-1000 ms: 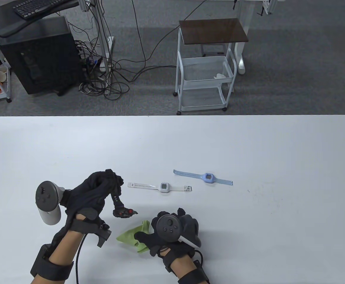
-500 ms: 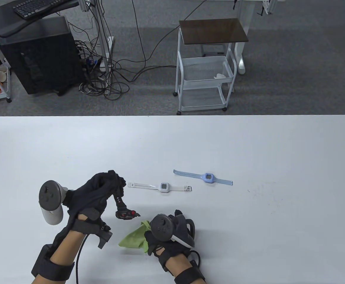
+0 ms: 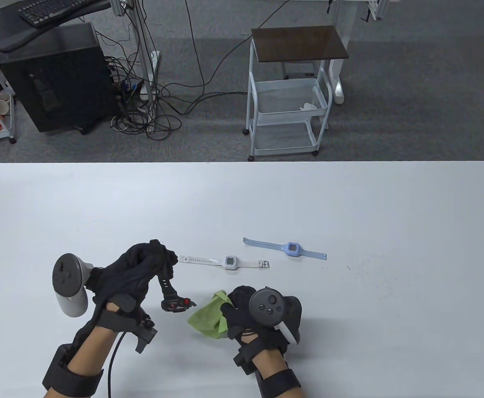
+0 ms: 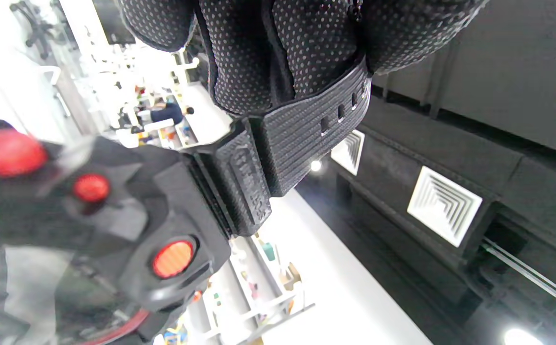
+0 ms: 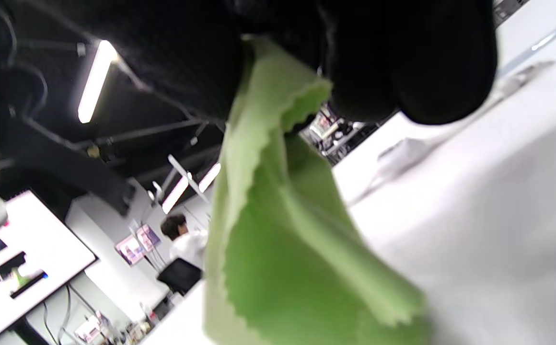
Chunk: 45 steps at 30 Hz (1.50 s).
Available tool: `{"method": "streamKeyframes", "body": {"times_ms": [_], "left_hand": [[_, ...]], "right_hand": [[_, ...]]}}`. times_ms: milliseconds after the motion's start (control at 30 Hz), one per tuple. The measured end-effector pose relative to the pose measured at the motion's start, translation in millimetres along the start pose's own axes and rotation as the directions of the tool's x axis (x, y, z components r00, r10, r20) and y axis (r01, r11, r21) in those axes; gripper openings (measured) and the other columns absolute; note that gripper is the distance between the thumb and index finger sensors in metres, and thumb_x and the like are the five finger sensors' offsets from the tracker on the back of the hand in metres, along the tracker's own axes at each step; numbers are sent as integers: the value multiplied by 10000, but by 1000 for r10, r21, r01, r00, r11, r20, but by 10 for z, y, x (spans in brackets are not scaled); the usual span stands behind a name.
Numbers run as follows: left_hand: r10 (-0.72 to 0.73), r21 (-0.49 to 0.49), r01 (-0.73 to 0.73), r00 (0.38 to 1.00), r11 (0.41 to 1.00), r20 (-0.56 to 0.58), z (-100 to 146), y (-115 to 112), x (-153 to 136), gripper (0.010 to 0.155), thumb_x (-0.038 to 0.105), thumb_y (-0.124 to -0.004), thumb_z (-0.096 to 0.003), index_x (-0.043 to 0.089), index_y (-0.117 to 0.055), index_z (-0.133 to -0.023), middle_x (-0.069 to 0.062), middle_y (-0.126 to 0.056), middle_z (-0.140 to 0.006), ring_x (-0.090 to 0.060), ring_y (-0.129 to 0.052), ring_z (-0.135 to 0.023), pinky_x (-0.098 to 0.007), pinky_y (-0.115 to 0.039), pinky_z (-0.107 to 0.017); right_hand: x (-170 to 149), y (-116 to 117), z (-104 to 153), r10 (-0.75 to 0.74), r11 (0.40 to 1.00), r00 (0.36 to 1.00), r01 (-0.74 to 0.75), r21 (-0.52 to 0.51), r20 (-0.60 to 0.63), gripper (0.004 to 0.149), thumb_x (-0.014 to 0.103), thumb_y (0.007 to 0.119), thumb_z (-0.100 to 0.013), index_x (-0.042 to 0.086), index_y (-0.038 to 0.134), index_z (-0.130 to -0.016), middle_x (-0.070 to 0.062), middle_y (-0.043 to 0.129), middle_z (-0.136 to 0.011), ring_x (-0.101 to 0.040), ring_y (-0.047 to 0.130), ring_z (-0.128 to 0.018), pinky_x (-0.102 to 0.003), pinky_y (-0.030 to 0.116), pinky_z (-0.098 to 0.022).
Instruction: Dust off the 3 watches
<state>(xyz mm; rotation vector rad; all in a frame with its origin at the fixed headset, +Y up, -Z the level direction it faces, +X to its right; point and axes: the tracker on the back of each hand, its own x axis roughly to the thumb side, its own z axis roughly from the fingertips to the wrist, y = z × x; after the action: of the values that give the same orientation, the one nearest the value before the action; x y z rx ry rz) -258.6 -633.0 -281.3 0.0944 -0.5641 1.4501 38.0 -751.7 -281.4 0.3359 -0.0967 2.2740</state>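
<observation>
Watches number three on the white desk (image 3: 349,199): a black watch (image 3: 171,292) with red buttons hangs by its strap from the left hand (image 3: 136,271), whose fingers (image 4: 278,52) are curled tight round the upper end of the strap, so the case dangles just above the desk near the front edge. A white watch (image 3: 229,262) lies flat and stretched out just beyond it, one strap tip close to the left hand's knuckles, and a light blue watch (image 3: 292,248) lies flat a little farther back and to the right, apart from the white one. The right hand (image 3: 262,313) pinches a green cloth (image 3: 208,317) between thumb and fingers (image 5: 402,62); the cloth droops from that hold toward the desk, just beside the black watch's case but not touching it. Beyond the desk stand a white wire cart (image 3: 287,112) and a black computer tower (image 3: 55,78) on grey carpet.
</observation>
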Motion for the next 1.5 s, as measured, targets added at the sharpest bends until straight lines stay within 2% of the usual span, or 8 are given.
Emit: {"method": "streamKeyframes", "body": {"times_ms": [233, 467, 600, 800, 1133, 1267, 1367, 1500], "left_hand": [[33, -53, -33, 999, 998, -6, 13, -131, 54, 424, 519, -722, -608, 207, -748, -893, 83, -943, -703, -166, -927, -846, -505, -668, -709], [58, -90, -61, 998, 994, -35, 14, -224, 11, 425, 518, -722, -608, 204, -749, -894, 83, -944, -700, -167, -930, -842, -504, -670, -707], [60, -78, -64, 997, 995, -54, 12, -212, -65, 427, 516, -720, -609, 202, -747, -897, 82, -943, -701, -169, -929, -843, -505, -670, -706], [80, -39, -82, 995, 996, -68, 15, -161, -136, 429, 516, -717, -610, 201, -742, -901, 84, -940, -704, -167, -927, -844, -505, -670, -706], [128, 7, -128, 989, 992, -76, 21, -123, -225, 430, 513, -714, -611, 198, -738, -902, 86, -940, -700, -163, -932, -838, -505, -679, -703], [175, 30, -173, 981, 984, -79, 29, -116, -259, 430, 513, -712, -613, 197, -735, -904, 88, -939, -697, -160, -931, -837, -503, -681, -703], [172, 39, -170, 982, 985, -75, 33, -121, -264, 430, 515, -709, -614, 199, -731, -906, 95, -937, -698, -154, -931, -840, -500, -683, -705], [207, 47, -204, 976, 978, -71, 35, -135, -260, 431, 515, -707, -617, 199, -727, -909, 95, -934, -700, -154, -929, -842, -499, -682, -707]], "right_hand": [[-30, -110, 24, -165, 979, 984, 172, -109, 70, 369, 418, 852, -388, 153, 939, -629, -244, 911, -771, -469, 947, -582, -757, 469, -525], [-28, -86, 12, -367, 921, 913, 384, -67, 180, 362, 443, 839, -393, 191, 939, -633, -226, 930, -777, -468, 937, -635, -768, 465, -521], [5, -20, -4, -589, 803, 781, 595, 43, 208, 355, 442, 828, -397, 200, 936, -633, -233, 915, -803, -483, 906, -681, -793, 425, -519], [102, 166, 11, -789, 613, 597, 748, 254, 145, 361, 448, 782, -426, 204, 898, -665, -270, 839, -871, -523, 831, -756, -814, 372, -518], [284, 382, 89, -888, 439, 450, 771, 462, 95, 464, 451, 731, -442, 183, 756, -821, -305, 686, -961, -555, 733, -842, -844, 285, -507], [356, 409, 114, -866, 477, 488, 741, 473, 110, 461, 329, 769, -402, 211, 728, -845, -295, 709, -944, -518, 789, -821, -835, 311, -524], [392, 429, 128, -830, 539, 541, 713, 449, 138, 465, 304, 807, -394, 249, 719, -847, -241, 780, -912, -429, 896, -742, -807, 375, -546], [401, 463, 143, -813, 566, 566, 714, 413, 137, 530, 303, 857, -382, 261, 696, -886, -182, 830, -871, -333, 942, -652, -781, 417, -556]]}}
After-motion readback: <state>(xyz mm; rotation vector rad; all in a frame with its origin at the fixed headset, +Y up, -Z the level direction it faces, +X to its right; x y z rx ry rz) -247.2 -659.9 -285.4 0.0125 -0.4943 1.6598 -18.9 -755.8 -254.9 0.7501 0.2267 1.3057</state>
